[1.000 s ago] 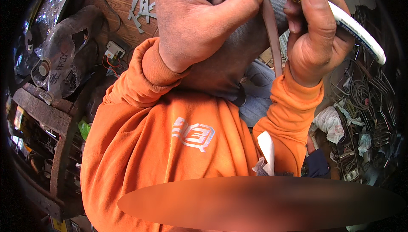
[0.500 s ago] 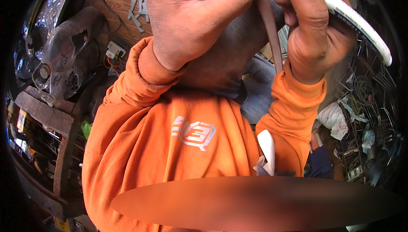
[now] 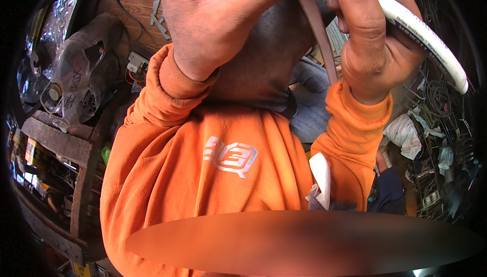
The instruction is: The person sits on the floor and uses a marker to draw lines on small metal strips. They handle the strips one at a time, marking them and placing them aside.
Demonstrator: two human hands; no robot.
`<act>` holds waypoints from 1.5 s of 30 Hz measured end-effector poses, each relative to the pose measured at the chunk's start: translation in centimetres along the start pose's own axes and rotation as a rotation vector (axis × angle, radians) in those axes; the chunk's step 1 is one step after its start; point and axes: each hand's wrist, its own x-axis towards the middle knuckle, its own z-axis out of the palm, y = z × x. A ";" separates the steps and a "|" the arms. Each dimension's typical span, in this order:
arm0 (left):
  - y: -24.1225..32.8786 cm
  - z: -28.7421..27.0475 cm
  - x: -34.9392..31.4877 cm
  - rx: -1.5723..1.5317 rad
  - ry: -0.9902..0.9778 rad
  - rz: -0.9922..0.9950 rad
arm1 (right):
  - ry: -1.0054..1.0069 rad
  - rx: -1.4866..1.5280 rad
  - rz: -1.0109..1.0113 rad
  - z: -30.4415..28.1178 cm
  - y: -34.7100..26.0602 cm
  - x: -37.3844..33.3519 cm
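My right hand (image 3: pixel 373 38) grips a white marker pen (image 3: pixel 426 41) with dark printing between thumb and fingers. The pen slants from the upper middle down toward the right rim, its yellow-marked, dark-tipped end beside my left thumb. My left hand (image 3: pixel 213 23) is closed at the top edge, thumb pressed forward. What it pinches is cut off by the frame and its own fingers. Between my hands a narrow brown strip (image 3: pixel 318 28) hangs down to my right cuff. Behind it lies a dark grey cloth (image 3: pixel 264 69) over my lap.
To the left, a clear plastic bag (image 3: pixel 76 84) rests by a rusty metal frame (image 3: pixel 61 140). Grey cut pieces (image 3: pixel 160 21) lie on the brown surface near a small white device with wires (image 3: pixel 136 63). At right are coiled wire (image 3: pixel 436 97), crumpled bags (image 3: pixel 403 135) and dark blue clothing (image 3: pixel 388 193).
My left hand has shifted a little to the left, opening a slightly wider gap from my right. The marker pen stays in my right hand, its far end slightly lower.
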 end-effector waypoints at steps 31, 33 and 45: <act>-0.5 -1.0 1.0 0.125 0.060 0.124 | -0.066 -0.615 -0.106 -1.0 -3.7 -5.1; -0.4 -1.5 1.4 0.137 0.086 0.150 | -0.002 -0.630 -0.187 0.0 -3.0 -6.0; -0.8 -0.8 0.1 0.373 -0.018 0.180 | 0.119 -0.604 -0.201 0.8 -1.6 -6.2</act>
